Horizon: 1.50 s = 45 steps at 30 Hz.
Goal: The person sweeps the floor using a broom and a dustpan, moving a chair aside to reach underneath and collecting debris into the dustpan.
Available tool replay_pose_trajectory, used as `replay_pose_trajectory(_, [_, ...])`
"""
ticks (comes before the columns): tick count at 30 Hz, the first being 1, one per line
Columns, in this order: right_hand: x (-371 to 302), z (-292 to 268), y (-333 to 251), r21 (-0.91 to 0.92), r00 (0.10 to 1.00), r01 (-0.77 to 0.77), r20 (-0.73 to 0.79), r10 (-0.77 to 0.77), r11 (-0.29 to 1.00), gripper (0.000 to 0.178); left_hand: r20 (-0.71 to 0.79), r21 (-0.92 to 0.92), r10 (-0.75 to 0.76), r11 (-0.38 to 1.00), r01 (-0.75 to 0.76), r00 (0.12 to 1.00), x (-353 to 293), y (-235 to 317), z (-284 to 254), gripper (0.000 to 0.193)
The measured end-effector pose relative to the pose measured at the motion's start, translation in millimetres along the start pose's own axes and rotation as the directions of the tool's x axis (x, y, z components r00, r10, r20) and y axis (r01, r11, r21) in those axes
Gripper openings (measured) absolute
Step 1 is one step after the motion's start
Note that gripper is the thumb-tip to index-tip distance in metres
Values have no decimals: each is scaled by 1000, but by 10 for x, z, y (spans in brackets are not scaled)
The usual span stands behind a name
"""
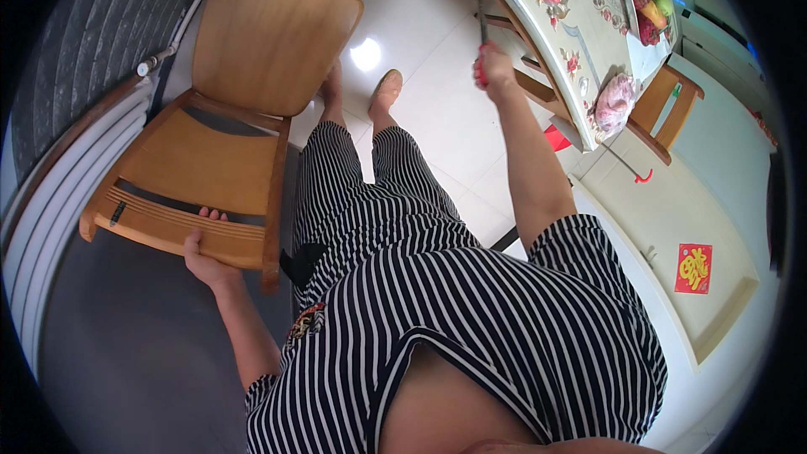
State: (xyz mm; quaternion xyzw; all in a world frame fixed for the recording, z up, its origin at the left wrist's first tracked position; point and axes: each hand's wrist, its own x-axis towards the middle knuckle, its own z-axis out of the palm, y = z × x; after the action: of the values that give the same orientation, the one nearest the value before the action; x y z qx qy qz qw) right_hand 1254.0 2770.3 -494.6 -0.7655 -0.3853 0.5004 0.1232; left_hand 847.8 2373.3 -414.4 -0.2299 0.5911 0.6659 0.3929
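Observation:
On the left, my left hand (208, 259) is closed around the top rail of a wooden chair (273, 42), thumb on the near side and fingertips through the slot in the backrest. To the right of my legs, my right hand (496, 69) grips a thin dark stick (482, 17) with red showing at the grip. The stick points away from me, beside the table's edge, and what lies at its far end is hidden or too small to make out.
A table with a floral cloth (538, 21) stands at the far right, carrying a fruit tray (632, 2) and a crumpled plastic bag (614, 102). A second wooden chair (668, 113) is beyond it. Something red (556, 138) sits below its near corner. White pipes (71, 227) line the left wall.

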Motion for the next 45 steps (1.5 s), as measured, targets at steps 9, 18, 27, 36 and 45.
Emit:
replay_pose_trajectory(9, [-1954, 79, 545, -119, 997, -60, 41, 65, 991, 46, 17, -63, -39, 997, 40, 999, 101, -4, -39, 39])
replay_pose_trajectory(18, [-1504, 176, 207, -376, 997, 1, 75, 29, 927, 39, 78, 39, -36, 999, 33, 996, 169, -14, 75, 44])
replay_pose_trajectory(27, [-1354, -153, 1079, -517, 1000, 19, 25, -8, 856, 42, 186, 106, 32, 993, -53, 982, 446, 211, 782, 48])
replay_pose_trajectory(36, [-2434, -517, 1984, -254, 973, -231, -85, 216, 939, 41, 371, 140, 40, 985, -99, 928, 573, 365, 1571, 38])
replay_pose_trajectory(45, [-2650, -737, 1655, -88, 944, -222, -268, 191, 971, 45, 439, 254, 29, 955, -155, 898, 625, 629, 1829, 40])
